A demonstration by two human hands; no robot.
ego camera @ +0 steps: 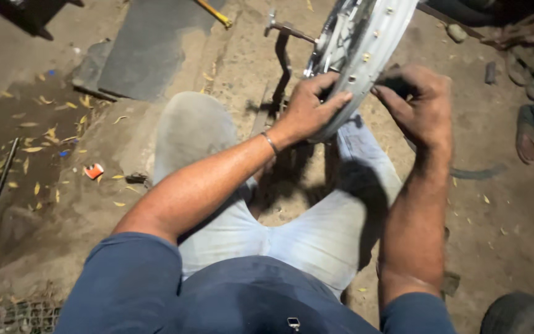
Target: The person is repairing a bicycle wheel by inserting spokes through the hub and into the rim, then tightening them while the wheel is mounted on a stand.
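A: How many wheels are in hand?

B: One silver metal spoked wheel rim [366, 55], gripped by both hands. A dark rubber tyre [520, 314] lies apart at the bottom right corner, only partly in view

A: And the hands?

B: Two, both the person's own. The left hand [309, 108] is curled round the rim's lower edge, thumb laid along the rim's outer face, fingers tucked behind it. A thin metal bangle [271, 143] sits on that wrist. The right hand [418, 105] is clenched against the rim's outer side, fingertips pressed to it; whether it pinches some small dark thing there I cannot tell

A: Which way does the rim run?

B: It stands on edge, slanting from the hands up and to the right until it leaves the top of the picture. It is above the person's knees, which are in pale trousers, between the two hands

A: What's behind it?

B: One dark iron stand [282, 59] with a cross-handle, upright on the dirt ground [502, 210], just left of the rim

A: Any containers?

B: None that I can make out. One small red and white scrap [94, 171] lies on the left, among many yellow leaves, and one grey flat slab [146, 46] lies at top left
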